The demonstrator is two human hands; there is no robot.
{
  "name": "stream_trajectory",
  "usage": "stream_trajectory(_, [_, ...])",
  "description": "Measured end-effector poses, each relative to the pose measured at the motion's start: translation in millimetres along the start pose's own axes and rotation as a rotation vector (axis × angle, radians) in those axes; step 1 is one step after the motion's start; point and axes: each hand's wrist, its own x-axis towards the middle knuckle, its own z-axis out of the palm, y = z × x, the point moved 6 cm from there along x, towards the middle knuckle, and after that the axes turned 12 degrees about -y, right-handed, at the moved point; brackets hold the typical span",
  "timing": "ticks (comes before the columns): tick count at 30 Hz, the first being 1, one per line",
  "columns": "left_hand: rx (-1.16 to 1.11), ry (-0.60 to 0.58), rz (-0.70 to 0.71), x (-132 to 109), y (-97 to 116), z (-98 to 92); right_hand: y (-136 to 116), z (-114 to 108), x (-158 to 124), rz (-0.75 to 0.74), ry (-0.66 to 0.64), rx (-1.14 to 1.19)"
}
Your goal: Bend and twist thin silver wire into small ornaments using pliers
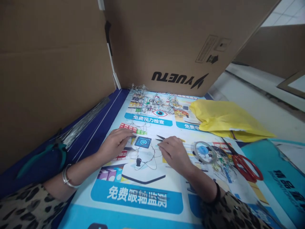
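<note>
My left hand (118,140) reaches in from the left, its fingers pinched together at a thin wire strand. My right hand (175,153) faces it from the right, fingertips also pinched near the strand. Between the hands, a loose loop of thin wire (154,157) curves over the printed sheet (143,214); its finest parts are hard to see. Two dark pointed tips (160,138) show just beyond my right fingertips; what tool they belong to is hidden.
Tangled wire pieces (157,103) lie at the back, before cardboard walls (166,41). At left are teal-handled pliers (45,156) and a bundle of straight wires (83,124). To the right are a tape roll (205,152), red-handled scissors (247,167) and a yellow bag (226,117).
</note>
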Motion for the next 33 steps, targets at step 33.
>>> stream_trajectory(33, [0.295, -0.348, -0.043, 65, -30, 30.3, 8, 2, 3, 0.139, -0.030, -0.086])
